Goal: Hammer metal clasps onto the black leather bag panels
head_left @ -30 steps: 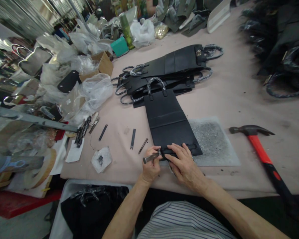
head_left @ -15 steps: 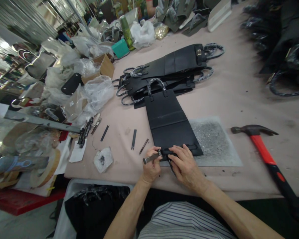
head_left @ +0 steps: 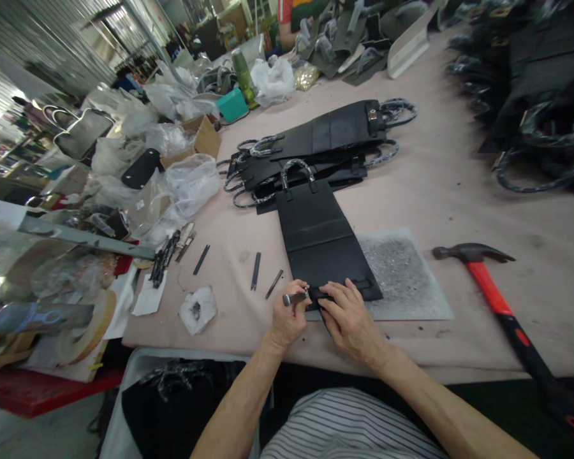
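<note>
A flat black leather bag panel [head_left: 321, 236] with a wrapped handle lies lengthwise on the table, its near end over a grey pitted mat [head_left: 406, 271]. My left hand [head_left: 287, 322] is closed around a short metal punch tool [head_left: 294, 297], whose tip meets the panel's near edge. My right hand [head_left: 351, 319] presses its fingers on that same near edge, pinching the black strap there.
A red-handled hammer [head_left: 488, 287] lies to the right on the pink tabletop [head_left: 459, 191]. More black bag panels [head_left: 325, 137] are stacked behind. Thin metal punches [head_left: 255, 270] and a white wad [head_left: 197, 309] lie left. Plastic bags and boxes crowd the left side; dark bags pile at far right.
The punch in my left hand has tilted more upright against the panel edge. Both hands stay at the panel's near end; the view shifted slightly.
</note>
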The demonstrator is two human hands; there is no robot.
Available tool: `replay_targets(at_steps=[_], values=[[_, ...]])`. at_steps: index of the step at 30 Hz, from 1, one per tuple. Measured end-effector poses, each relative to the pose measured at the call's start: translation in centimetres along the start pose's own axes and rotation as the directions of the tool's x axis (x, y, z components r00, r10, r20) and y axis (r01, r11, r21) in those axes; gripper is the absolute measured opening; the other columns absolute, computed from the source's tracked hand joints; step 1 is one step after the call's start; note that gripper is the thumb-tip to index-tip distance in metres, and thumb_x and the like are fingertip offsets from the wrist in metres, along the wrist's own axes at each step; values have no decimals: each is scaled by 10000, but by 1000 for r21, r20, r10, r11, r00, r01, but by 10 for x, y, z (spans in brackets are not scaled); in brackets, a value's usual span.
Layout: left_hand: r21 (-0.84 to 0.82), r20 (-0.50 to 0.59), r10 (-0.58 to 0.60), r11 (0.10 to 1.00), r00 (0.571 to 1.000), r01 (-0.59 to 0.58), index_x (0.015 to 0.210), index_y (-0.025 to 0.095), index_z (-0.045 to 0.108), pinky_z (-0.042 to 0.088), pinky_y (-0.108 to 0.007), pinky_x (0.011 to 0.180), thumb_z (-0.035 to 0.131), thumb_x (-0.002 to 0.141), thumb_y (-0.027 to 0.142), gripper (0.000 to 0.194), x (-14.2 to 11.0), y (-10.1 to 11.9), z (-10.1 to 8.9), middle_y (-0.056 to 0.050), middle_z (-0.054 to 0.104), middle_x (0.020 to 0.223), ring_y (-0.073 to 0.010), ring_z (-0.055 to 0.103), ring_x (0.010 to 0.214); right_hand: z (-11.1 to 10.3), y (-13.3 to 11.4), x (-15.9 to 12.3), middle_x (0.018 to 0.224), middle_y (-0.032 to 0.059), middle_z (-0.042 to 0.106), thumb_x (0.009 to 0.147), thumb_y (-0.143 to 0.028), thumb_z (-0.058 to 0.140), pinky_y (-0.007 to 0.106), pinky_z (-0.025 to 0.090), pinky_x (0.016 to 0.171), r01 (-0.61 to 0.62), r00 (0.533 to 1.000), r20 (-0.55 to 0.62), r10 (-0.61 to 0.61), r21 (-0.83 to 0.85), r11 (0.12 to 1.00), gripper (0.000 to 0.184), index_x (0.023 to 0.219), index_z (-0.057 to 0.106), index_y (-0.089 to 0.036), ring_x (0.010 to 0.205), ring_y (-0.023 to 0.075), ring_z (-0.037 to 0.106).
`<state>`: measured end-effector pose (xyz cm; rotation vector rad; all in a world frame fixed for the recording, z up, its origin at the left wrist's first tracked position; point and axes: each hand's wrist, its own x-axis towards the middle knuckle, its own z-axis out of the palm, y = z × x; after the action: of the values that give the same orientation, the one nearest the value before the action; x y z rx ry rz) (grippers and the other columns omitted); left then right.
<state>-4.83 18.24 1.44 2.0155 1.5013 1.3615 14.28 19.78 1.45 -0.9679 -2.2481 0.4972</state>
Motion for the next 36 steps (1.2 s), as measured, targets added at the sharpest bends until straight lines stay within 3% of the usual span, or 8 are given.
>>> replay_targets(at_steps=[10, 18, 21, 23, 25, 27, 32, 36], values=[[-13, 45, -52, 999, 998, 52, 1028, 185, 587, 588, -360, 878, 558, 928, 145, 112, 7, 1, 1, -101, 679, 1062, -206, 700, 983, -58, -1, 10, 1326, 142, 607, 937, -140, 517, 541, 471, 1084, -1, 985, -170, 16, 90, 996, 290, 1191, 642, -205, 1275, 298, 551], [-76, 30, -55, 995, 998, 57, 1011, 185, 612, 582, -377, 896, 581, 875, 104, 161, 5, -1, 2, -101, 679, 1058, -215, 698, 987, -155, 111, -69, 895, 228, 646, 901, -427, 582, 484, 515, 687, -455, 890, -234, 391, -490, 743, 316, 994, 680, -141, 755, 330, 655], [-91, 16, -54, 994, 998, 55, 994, 187, 611, 585, -377, 901, 570, 859, 90, 171, 5, 1, 2, -94, 698, 1023, -220, 701, 993, -166, 136, -98, 649, 124, 549, 806, -489, 699, 415, 376, 465, -619, 777, -180, 603, -392, 681, 266, 794, 638, -230, 458, 217, 487], [-97, 12, -66, 993, 998, 67, 987, 189, 612, 585, -370, 894, 569, 850, 87, 177, 5, 3, 3, -91, 705, 1012, -223, 701, 993, -168, 141, -104, 600, 66, 516, 709, -451, 778, 374, 333, 420, -789, 613, -147, 776, -170, 590, 281, 738, 573, -262, 425, 188, 429], [-97, 18, -87, 991, 996, 88, 982, 190, 613, 582, -361, 881, 569, 845, 88, 177, 4, 4, 3, -87, 706, 1003, -223, 699, 975, -168, 137, -100, 591, 38, 518, 637, -398, 805, 344, 357, 392, -900, 419, 16, 908, 139, 413, 321, 730, 529, -262, 444, 192, 453], [-99, 31, -104, 989, 994, 106, 965, 190, 614, 577, -353, 866, 566, 840, 85, 170, 4, 4, 3, -78, 699, 973, -219, 693, 939, -167, 125, -88, 620, 27, 531, 629, -352, 774, 330, 429, 397, -894, 334, 251, 908, 390, 221, 309, 740, 506, -249, 477, 181, 495], [-95, 50, -124, 987, 991, 128, 917, 193, 613, 566, -336, 830, 567, 816, 70, 165, 3, 4, 4, -57, 676, 905, -212, 677, 881, -168, 56, -43, 592, -69, 371, 805, -410, 665, 201, 292, 331, -761, 311, 419, 853, 647, -41, 279, 798, 445, -240, 393, 76, 320], [-96, 46, -133, 986, 990, 137, 922, 194, 612, 564, -339, 846, 569, 814, 63, 175, 2, 4, 5, -59, 684, 930, -216, 681, 907, -175, -8, -3, 574, -54, 433, 910, -685, 520, 240, 310, 355, -722, 624, 158, 766, 491, 487, 446, 903, 537, -239, 416, 119, 397]])
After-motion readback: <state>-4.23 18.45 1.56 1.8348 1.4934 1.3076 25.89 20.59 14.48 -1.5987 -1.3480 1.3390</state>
